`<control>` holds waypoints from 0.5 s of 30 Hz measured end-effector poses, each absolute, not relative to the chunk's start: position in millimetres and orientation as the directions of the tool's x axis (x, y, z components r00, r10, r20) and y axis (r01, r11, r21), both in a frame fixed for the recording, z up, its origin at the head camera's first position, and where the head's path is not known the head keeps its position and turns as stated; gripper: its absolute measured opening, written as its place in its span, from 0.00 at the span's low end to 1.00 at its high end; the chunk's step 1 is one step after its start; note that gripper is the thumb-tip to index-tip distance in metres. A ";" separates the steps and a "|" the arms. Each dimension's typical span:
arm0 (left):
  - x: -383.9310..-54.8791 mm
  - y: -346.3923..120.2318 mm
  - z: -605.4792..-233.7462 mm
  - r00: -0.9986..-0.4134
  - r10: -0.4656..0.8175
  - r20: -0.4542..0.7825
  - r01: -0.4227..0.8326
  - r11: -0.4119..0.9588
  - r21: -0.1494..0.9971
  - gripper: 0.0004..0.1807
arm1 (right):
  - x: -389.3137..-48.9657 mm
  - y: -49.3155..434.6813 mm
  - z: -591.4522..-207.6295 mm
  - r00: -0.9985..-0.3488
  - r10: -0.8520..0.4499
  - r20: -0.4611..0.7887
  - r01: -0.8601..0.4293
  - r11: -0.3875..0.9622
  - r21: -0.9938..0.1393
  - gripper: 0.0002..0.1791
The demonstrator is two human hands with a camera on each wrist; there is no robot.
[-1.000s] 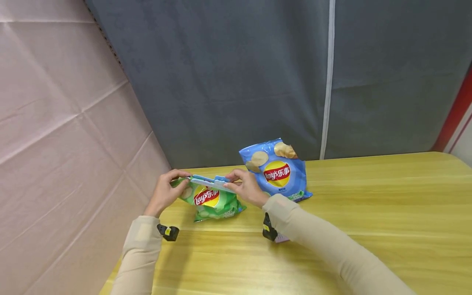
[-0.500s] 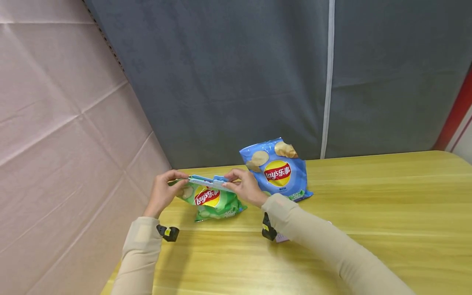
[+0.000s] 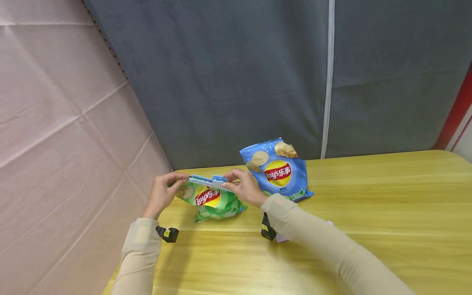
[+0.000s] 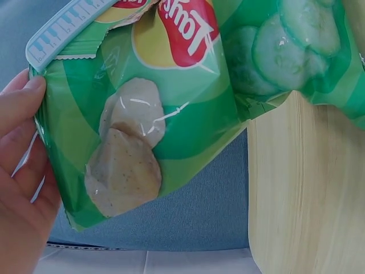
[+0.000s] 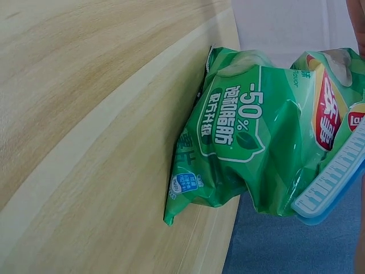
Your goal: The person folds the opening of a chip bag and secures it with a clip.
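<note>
A green Lay's chip bag [image 3: 225,209] stands on the wooden table, its top edge folded. Across that top lies a light-blue bag clip [image 3: 204,182] printed with piano keys, also plain in the left wrist view. My left hand [image 3: 161,196] pinches the bag's upper left corner, its thumb close to the clip's end [image 4: 40,56]. At the other end, my right hand [image 3: 248,190] pinches the clip between thumb and fingers. The right wrist view has the bag's lower front [image 5: 239,131] and the clip's end [image 5: 325,191], with only slivers of the hand at the edge.
A blue Lay's chip bag [image 3: 295,176] stands just behind my right hand. A small pink object [image 3: 282,238] lies partly hidden under my right forearm, with a pale bit [image 3: 330,223] beyond it. Grey cloth [image 3: 236,82] hangs behind the table; pinkish cloth [image 3: 73,164] hangs left.
My left hand has shifted slightly left along the bag's top edge. The right hand, the clip and both bags stay almost where they were.
</note>
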State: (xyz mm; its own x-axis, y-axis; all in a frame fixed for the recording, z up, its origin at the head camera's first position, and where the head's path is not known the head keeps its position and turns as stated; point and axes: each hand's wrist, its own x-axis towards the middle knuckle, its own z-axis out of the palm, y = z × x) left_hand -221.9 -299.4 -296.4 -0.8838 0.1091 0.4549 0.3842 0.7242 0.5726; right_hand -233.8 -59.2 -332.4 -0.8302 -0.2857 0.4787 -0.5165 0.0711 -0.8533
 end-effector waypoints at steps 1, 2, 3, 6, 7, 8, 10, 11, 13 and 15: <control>-221.9 -299.4 -296.8 -0.884 0.114 0.454 0.388 0.721 0.574 0.07 | -233.2 -59.0 -331.8 -0.832 -0.287 0.475 -0.512 0.070 -0.856 0.09; -221.9 -299.3 -296.9 -0.883 0.117 0.454 0.391 0.718 0.576 0.07 | -232.7 -58.8 -331.3 -0.833 -0.288 0.472 -0.510 0.069 -0.858 0.09; -221.7 -298.9 -296.9 -0.884 0.119 0.452 0.391 0.716 0.578 0.08 | -231.9 -58.4 -330.7 -0.834 -0.291 0.469 -0.506 0.065 -0.860 0.10; -220.7 -297.4 -296.2 -0.882 0.123 0.456 0.398 0.712 0.579 0.08 | -231.3 -57.8 -330.9 -0.834 -0.296 0.465 -0.499 0.047 -0.865 0.10; -219.6 -296.0 -295.2 -0.881 0.121 0.457 0.399 0.709 0.582 0.08 | -231.7 -57.7 -331.0 -0.838 -0.299 0.457 -0.489 0.040 -0.871 0.11; -216.8 -292.9 -292.5 -0.879 0.121 0.461 0.401 0.712 0.577 0.07 | -232.3 -57.6 -331.3 -0.839 -0.303 0.451 -0.482 0.032 -0.875 0.11; -210.9 -286.2 -286.8 -0.874 0.122 0.470 0.405 0.718 0.567 0.07 | -233.2 -57.5 -331.8 -0.845 -0.306 0.438 -0.465 0.020 -0.885 0.12; -207.6 -282.6 -283.7 -0.873 0.121 0.473 0.405 0.720 0.564 0.07 | -234.0 -57.6 -332.3 -0.849 -0.308 0.430 -0.456 0.012 -0.890 0.12; -202.2 -276.6 -278.5 -0.871 0.119 0.477 0.406 0.721 0.562 0.07 | -237.4 -58.2 -335.8 -0.849 -0.307 0.429 -0.453 0.007 -0.892 0.13; -204.8 -278.9 -281.1 -0.871 0.117 0.477 0.407 0.716 0.567 0.07 | -236.7 -57.6 -335.2 -0.852 -0.304 0.426 -0.451 0.014 -0.893 0.13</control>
